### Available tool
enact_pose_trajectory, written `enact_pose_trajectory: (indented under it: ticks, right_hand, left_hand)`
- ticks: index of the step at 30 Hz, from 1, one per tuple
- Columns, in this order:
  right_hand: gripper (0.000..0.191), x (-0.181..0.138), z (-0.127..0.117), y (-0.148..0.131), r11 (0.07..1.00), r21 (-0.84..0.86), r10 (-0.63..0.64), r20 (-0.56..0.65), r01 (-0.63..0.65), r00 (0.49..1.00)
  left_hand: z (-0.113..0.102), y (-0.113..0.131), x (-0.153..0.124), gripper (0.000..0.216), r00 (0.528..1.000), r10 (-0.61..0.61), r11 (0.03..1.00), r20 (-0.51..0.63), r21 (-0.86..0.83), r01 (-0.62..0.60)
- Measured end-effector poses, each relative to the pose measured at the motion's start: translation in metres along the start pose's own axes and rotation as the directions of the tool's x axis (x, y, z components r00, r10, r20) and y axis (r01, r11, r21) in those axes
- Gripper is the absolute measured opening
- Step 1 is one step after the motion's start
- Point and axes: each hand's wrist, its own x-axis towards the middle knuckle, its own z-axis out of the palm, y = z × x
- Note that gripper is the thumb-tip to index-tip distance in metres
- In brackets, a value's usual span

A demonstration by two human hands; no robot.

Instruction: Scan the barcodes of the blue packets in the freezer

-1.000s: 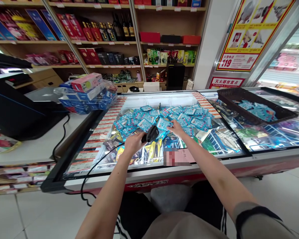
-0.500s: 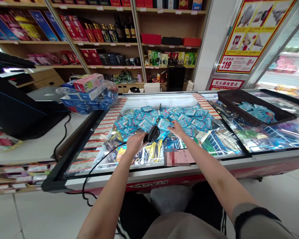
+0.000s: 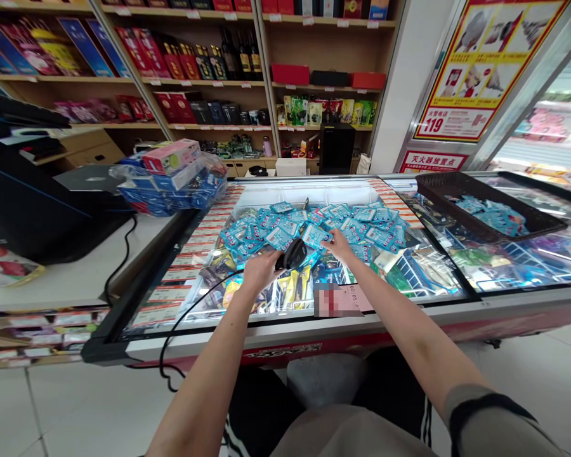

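My left hand [image 3: 259, 271] is closed around a black corded barcode scanner [image 3: 291, 255], its head pointing at the blue packets. My right hand [image 3: 339, 245] pinches one small blue packet [image 3: 315, 237] at the near edge of a heap of several blue packets [image 3: 309, 223]. The heap lies on the glass lid of a chest freezer [image 3: 285, 317]. The scanner's black cable [image 3: 181, 330] runs down from my left hand over the freezer's front edge.
A dark tray [image 3: 490, 206] with more blue packets sits on the freezer lid at the right. A plastic bag of boxed goods [image 3: 171, 178] rests at the left corner, beside a black till [image 3: 33, 197] on a white counter. Shelves of goods line the back wall.
Both hands have stayed almost in place; my right hand has shifted slightly on the packet, and the scanner has tilted a little toward it.
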Motion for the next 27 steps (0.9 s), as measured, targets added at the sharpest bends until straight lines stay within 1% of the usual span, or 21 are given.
enact_pose_trajectory:
  ticks: [4, 7, 12, 14, 16, 18, 20, 21, 22, 24, 25, 26, 27]
  right_hand:
    - [0.046, 0.000, -0.004, -0.007, 0.998, 0.031, 0.049, -0.037, -0.048, 0.998]
    - [0.048, 0.003, -0.012, -0.009, 0.998, 0.033, 0.061, -0.083, -0.059, 0.995]
    - [0.048, 0.008, -0.031, -0.011, 0.997, -0.044, 0.054, -0.184, -0.063, 0.981]
    - [0.046, 0.006, -0.039, -0.011, 0.990, -0.130, 0.029, -0.240, -0.062, 0.970]
    - [0.045, 0.002, -0.046, -0.012, 0.950, -0.306, -0.035, -0.306, -0.064, 0.951]
    - [0.043, -0.001, -0.050, -0.014, 0.876, -0.478, -0.135, -0.374, -0.066, 0.917]
    - [0.042, -0.003, -0.049, -0.016, 0.802, -0.595, -0.239, -0.395, -0.049, 0.887]
    - [0.041, -0.002, -0.048, -0.018, 0.773, -0.635, -0.279, -0.369, -0.021, 0.886]
    - [0.040, -0.001, -0.045, -0.020, 0.751, -0.659, -0.305, -0.312, 0.026, 0.900]
    - [0.036, 0.003, -0.036, -0.023, 0.726, -0.664, -0.331, -0.112, 0.177, 0.937]
    - [0.035, 0.006, -0.029, -0.025, 0.719, -0.644, -0.338, 0.004, 0.261, 0.941]
    - [0.034, 0.008, -0.022, -0.028, 0.711, -0.612, -0.352, 0.117, 0.346, 0.929]
    - [0.035, 0.010, -0.013, -0.030, 0.702, -0.579, -0.371, 0.199, 0.414, 0.907]
  left_hand:
    - [0.000, 0.003, 0.002, 0.040, 1.000, -0.017, 1.000, 0.002, -0.016, 0.017]
    - [0.001, 0.004, 0.004, 0.039, 1.000, -0.015, 1.000, -0.010, -0.017, 0.015]
    - [0.002, 0.005, 0.008, 0.038, 1.000, -0.002, 1.000, -0.027, -0.016, 0.002]
    - [0.003, 0.006, 0.009, 0.038, 1.000, -0.014, 1.000, -0.025, -0.024, 0.013]
    - [0.004, 0.007, 0.011, 0.038, 0.999, -0.022, 0.999, -0.025, -0.028, 0.022]
    - [0.005, 0.008, 0.012, 0.038, 0.999, -0.027, 0.999, -0.029, -0.027, 0.026]
    - [0.006, 0.007, 0.013, 0.037, 0.999, -0.020, 0.999, -0.036, -0.027, 0.019]
    - [0.006, 0.005, 0.012, 0.037, 0.999, -0.014, 1.000, -0.038, -0.027, 0.013]
    - [0.006, 0.003, 0.011, 0.037, 0.999, -0.007, 1.000, -0.039, -0.025, 0.006]
    - [0.006, -0.005, 0.006, 0.037, 0.999, -0.001, 1.000, -0.039, -0.020, 0.000]
    - [0.005, -0.010, 0.003, 0.038, 0.999, -0.008, 1.000, -0.038, -0.016, 0.007]
    - [0.004, -0.015, -0.001, 0.039, 0.999, -0.022, 1.000, -0.037, -0.011, 0.022]
    - [0.003, -0.021, -0.005, 0.040, 0.998, -0.042, 0.999, -0.036, -0.007, 0.042]
